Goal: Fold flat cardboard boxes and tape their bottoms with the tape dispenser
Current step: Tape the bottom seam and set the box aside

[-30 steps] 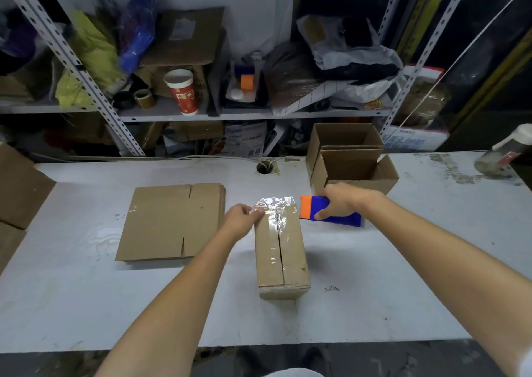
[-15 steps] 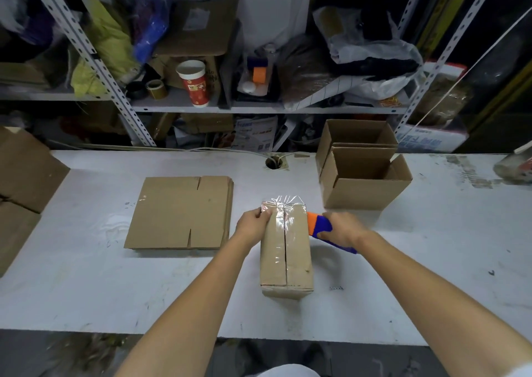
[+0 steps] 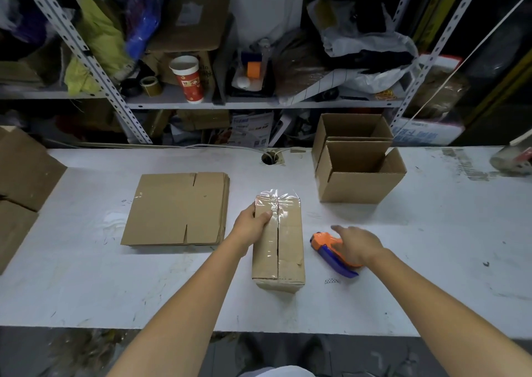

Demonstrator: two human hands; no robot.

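- Head view: left hand (image 3: 250,227) curls over the far left edge of the taped box (image 3: 288,241), mid-table (image 3: 86,290).
- Right hand (image 3: 358,247) lies loose-fingered on the tape dispenser (image 3: 326,247), just right of the box.
- A strip of table separates the box from the flat cardboard stack (image 3: 175,209) on its left.

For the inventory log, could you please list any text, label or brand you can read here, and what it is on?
Nothing can be read for certain.
Red paper cup: logo blurred.
White carton, right shelf: blue print blurred.
Label on shelved cardboard: too small.
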